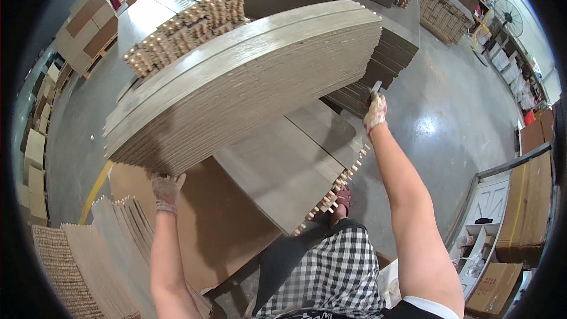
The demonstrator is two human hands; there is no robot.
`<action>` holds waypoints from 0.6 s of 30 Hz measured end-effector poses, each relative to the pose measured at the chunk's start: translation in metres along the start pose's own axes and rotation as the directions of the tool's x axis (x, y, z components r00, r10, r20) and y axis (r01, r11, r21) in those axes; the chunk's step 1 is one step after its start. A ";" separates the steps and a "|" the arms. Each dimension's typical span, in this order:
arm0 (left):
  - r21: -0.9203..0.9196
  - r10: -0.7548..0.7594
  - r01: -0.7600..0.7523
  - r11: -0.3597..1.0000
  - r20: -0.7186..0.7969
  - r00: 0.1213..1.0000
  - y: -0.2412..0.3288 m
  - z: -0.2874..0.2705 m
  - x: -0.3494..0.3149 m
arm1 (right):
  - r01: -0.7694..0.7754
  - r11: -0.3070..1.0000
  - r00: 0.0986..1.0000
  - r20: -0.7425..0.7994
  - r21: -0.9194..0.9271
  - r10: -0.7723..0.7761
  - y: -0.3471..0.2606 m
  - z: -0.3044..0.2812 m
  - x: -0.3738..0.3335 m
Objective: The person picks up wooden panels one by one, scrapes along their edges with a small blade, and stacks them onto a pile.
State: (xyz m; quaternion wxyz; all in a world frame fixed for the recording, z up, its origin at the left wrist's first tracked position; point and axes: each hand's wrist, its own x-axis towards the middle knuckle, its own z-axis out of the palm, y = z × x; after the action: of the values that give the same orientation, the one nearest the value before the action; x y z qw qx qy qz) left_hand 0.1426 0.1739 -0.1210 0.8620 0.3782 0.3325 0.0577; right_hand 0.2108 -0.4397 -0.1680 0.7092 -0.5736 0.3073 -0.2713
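A thick stack of long grey panels (254, 77) with a curved outline stretches across the middle of the view. My left hand (168, 193), in a light knitted glove, touches the stack's lower left end; its thumb stands apart and its fingertips are partly hidden against the panels. Off the stack's right end is my right hand (375, 115), in a patterned glove, closed around a short grey flat piece (377, 86) whose tip sticks up from the fist; its kind is unclear. Below the stack lie wide grey boards (283, 165) with wooden dowels (331, 195) along their near right edge.
Another dowelled panel stack (183, 18) stands behind on the left. Dark panels (390, 62) lie beyond my right hand. A brown sheet (218, 224) and upright panels (100, 254) are at the lower left. Cardboard boxes (525, 213) and a fan (508, 18) stand at right.
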 end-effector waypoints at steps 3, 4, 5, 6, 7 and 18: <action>-0.076 0.093 -0.082 0.994 0.160 0.983 -0.007 0.027 -0.025 | -0.115 0.956 0.992 0.089 0.270 0.094 0.023 0.013 0.054; -0.087 0.038 -0.020 0.996 0.207 0.978 -0.030 0.046 -0.013 | 0.178 0.984 0.984 0.030 -0.023 -0.178 0.033 -0.029 0.116; -0.104 -0.012 0.048 0.993 0.328 0.945 -0.045 0.051 -0.001 | 0.408 0.855 0.910 0.066 -0.320 -0.409 0.038 -0.060 0.151; -0.098 -0.001 0.042 0.994 0.383 0.924 -0.034 0.035 -0.001 | 0.378 0.875 0.925 0.087 -0.302 -0.369 0.055 -0.032 0.136; -0.079 0.038 -0.012 0.997 0.333 0.942 -0.015 0.020 -0.008 | 0.151 0.983 0.963 0.211 0.106 -0.171 0.058 0.017 0.100; -0.121 -0.013 0.050 0.991 0.291 0.957 -0.019 0.036 0.000 | -0.066 0.883 0.988 0.154 0.466 -0.008 0.046 0.021 0.113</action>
State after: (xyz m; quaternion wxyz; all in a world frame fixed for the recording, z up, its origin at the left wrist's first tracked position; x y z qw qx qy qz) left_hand 0.1618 0.1383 -0.1161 0.9245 0.3217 0.2041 0.0090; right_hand 0.3034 -0.5005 -0.2241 0.8520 -0.3993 0.1865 -0.2826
